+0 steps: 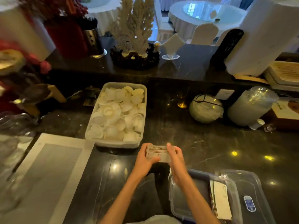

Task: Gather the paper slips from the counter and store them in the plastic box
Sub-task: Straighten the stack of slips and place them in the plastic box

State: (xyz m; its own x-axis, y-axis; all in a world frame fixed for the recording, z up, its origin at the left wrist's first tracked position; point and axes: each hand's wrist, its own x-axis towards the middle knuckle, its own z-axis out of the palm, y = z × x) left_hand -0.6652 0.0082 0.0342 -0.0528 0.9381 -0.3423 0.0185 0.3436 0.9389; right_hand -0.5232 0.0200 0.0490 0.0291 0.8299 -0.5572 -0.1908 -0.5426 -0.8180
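Note:
Both hands hold one stack of paper slips (157, 153) just above the dark marble counter (202, 143), near its middle. My left hand (144, 159) grips the stack's left end, thumb on top. My right hand (175, 156) clasps its right end. A clear plastic box (181, 206) with a blue rim sits at the lower right, under my right forearm. More paper slips (220, 199) stand along the box's right side. Its clear lid (249, 191) lies beside it to the right.
A white tray (97, 141) full of white shell-shaped pieces stands just beyond my hands. A grey-and-white mat (48, 167) covers the counter at left. Wrapped bundles (206, 109) sit at the back right. A raised ledge behind carries a coral ornament (134, 29) and a napkin holder (171, 46).

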